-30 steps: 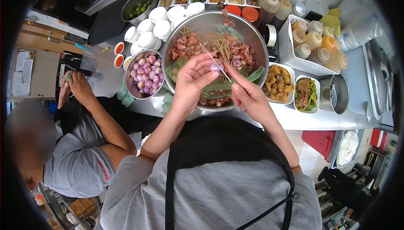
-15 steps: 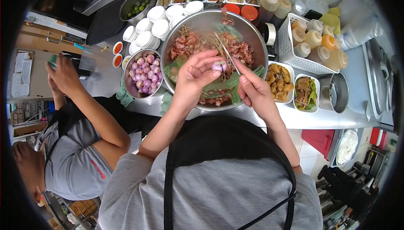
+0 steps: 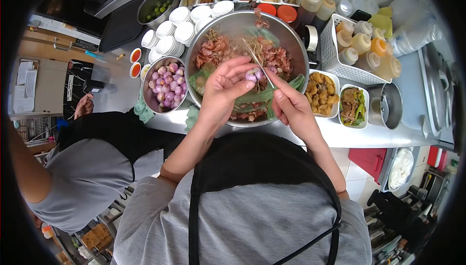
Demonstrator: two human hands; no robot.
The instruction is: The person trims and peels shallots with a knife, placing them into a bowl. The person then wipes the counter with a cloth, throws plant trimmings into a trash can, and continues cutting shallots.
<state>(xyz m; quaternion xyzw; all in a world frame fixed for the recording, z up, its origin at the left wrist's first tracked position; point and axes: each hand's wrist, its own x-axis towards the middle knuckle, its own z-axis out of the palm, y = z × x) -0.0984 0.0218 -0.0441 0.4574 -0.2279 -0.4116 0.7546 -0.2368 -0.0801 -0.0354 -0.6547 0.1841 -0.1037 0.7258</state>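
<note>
My left hand [image 3: 225,88] pinches a small purple shallot [image 3: 253,74] between thumb and fingertips. In my right hand [image 3: 291,101] is a thin knife [image 3: 256,59], its blade angled up and to the left against the shallot. Both hands are over a large steel bowl [image 3: 190,56] holding reddish-brown skins and roots [image 3: 213,51] and green plastic film [image 3: 259,104]. Left of it, a smaller steel bowl [image 3: 149,101] is full of peeled shallots [image 3: 167,86].
White cups [image 3: 167,46] are stacked behind the shallot bowl. A white basket of squeeze bottles [image 3: 332,54] stands right, near dishes of fried pieces [image 3: 320,93] and meat with greens [image 3: 353,106]. A co-worker [image 3: 92,163] stands close on my left.
The knife blade has shifted slightly left onto the shallot, and my right hand moved a little with it. On the left, the co-worker has turned and lowered one hand.
</note>
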